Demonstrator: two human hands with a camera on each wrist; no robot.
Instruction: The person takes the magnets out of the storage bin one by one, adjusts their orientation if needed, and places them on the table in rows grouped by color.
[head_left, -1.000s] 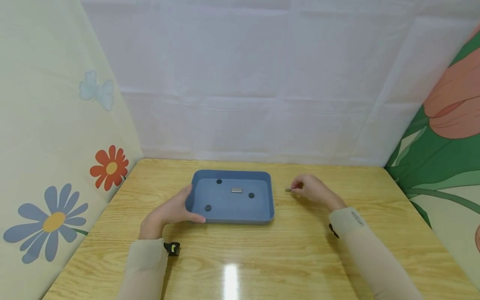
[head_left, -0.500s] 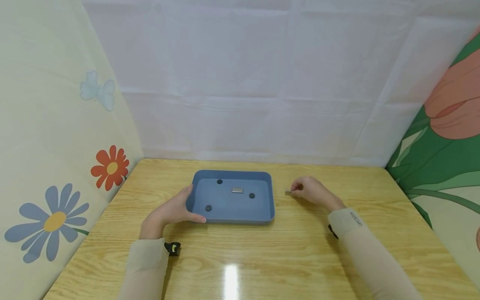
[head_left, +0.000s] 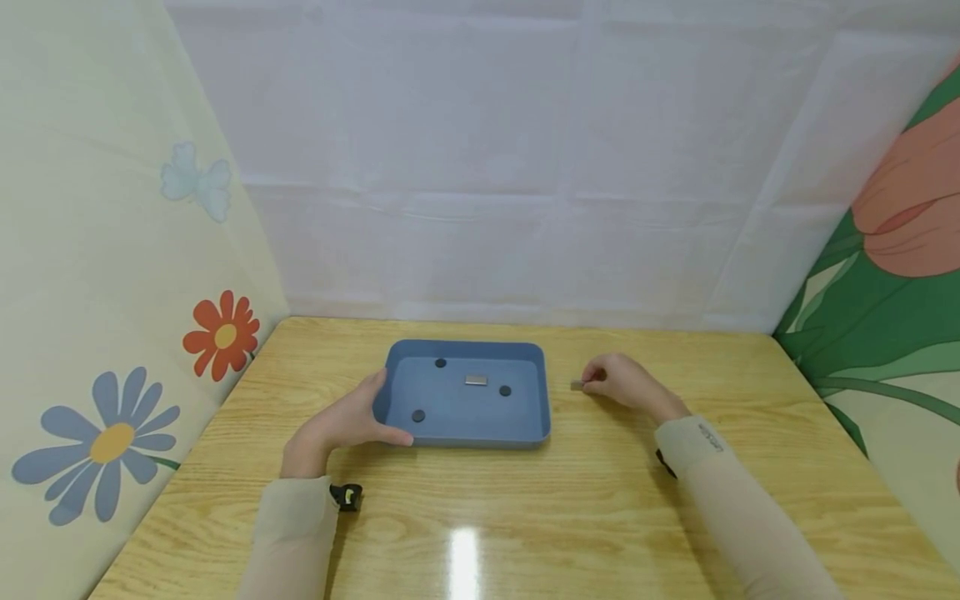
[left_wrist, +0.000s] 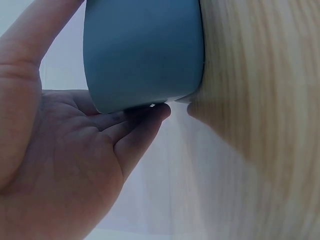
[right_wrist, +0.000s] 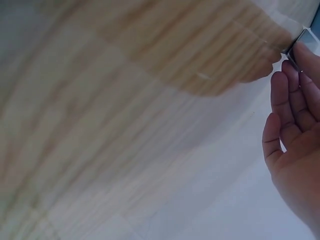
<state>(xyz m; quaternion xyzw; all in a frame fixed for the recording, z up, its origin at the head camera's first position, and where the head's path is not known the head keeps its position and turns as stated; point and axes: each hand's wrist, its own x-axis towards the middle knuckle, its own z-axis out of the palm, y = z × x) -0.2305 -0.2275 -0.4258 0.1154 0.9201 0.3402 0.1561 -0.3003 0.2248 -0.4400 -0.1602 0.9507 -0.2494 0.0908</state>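
Wood-grain table (head_left: 465, 492): under everything here.
Blue tray (head_left: 465, 417): on the table, long axis left to right.
Left hand (head_left: 347, 421): wrapped round the tray's left end, thumb on the near wall.
Right hand (head_left: 626, 385): pinching a small metal bar (head_left: 577, 385); the step looks like handling it, and the next move probably calls for a firm pinch.
Small metal bar: right of the tray, apart; its visible end points trayward, long axis seemingly left to right, though fingers hide much.
Second metal bar (head_left: 476, 380): inside, parallel to the tray.
Dark discs (head_left: 418, 416): three, inside, lying apart.
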